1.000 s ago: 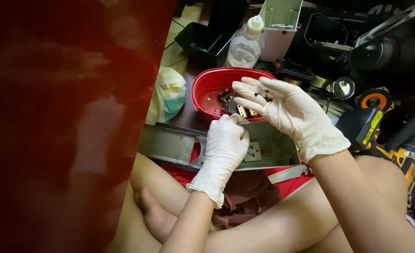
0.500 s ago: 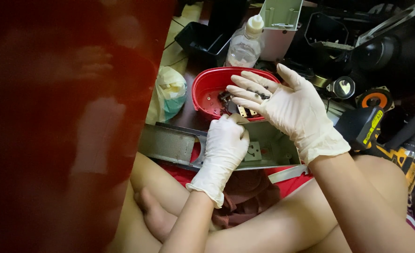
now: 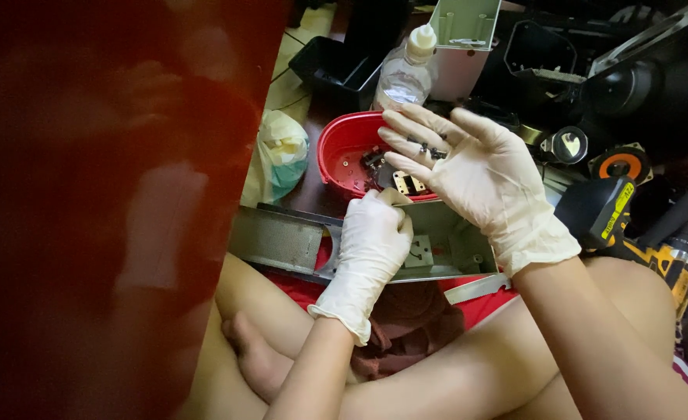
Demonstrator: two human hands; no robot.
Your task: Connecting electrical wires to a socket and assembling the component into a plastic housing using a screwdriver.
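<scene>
The right hand [image 3: 480,175], in a thin cream latex glove, is held palm up with its fingers spread wide; a few small dark metal parts [image 3: 429,148] lie loose across the fingers, not pinched. It hovers just over the near rim of the red bowl [image 3: 342,152]. The left hand [image 3: 371,241], gloved the same, is curled shut with its fingertips pressed on the upper edge of the grey metal housing [image 3: 282,243], beside and below the right hand.

A broad blurred red surface [image 3: 103,218] fills the left side of the view, glossy and out of focus; what it is cannot be told. The person's bare legs [image 3: 437,381] are crossed beneath the work, with a brownish cloth [image 3: 410,323] bunched between them.

The housing is a long, shallow trough of dull grey sheet metal that lies across the lap, one end flat and speckled, the middle open with small holes and tabs inside. The red bowl is smooth oval plastic, just beyond the housing, and holds small dark parts and a brass-coloured plate [image 3: 408,183]. Behind it stands a clear plastic bottle [image 3: 405,71] with a white nozzle cap, near a black tray [image 3: 336,70]. A crumpled pale plastic bag [image 3: 282,152] lies left of the bowl. On the right rests a black and yellow power drill [image 3: 624,225].
</scene>
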